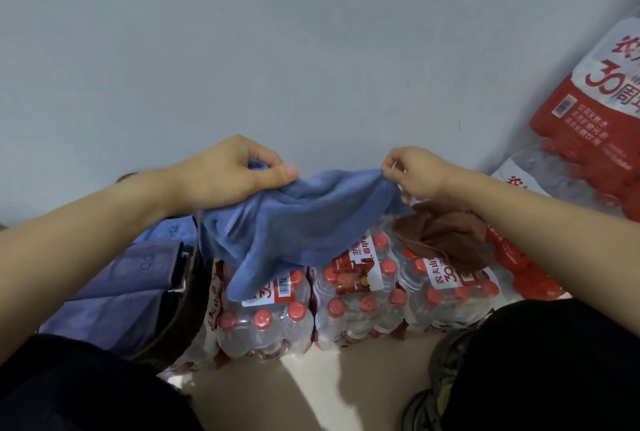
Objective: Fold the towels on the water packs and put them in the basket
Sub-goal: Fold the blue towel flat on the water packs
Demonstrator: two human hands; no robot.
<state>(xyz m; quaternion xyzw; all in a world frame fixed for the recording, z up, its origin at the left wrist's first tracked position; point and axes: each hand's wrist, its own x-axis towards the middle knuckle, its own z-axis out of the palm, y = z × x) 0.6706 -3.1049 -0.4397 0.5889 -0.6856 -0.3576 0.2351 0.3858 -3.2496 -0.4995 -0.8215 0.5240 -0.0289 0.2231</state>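
Where it sags, rumpled blue towel (298,223)

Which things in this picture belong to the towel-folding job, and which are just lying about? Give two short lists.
Belong to the job:
blue towel, gripped by the left hand and pinched by the right hand
brown towel, crumpled on the packs
water packs
basket, at the left

Lying about:
stacked packs at the right
shoe

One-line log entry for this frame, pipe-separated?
phase: spreading blue towel | left hand: grips one edge | right hand: pinches other corner | brown towel: crumpled on water packs
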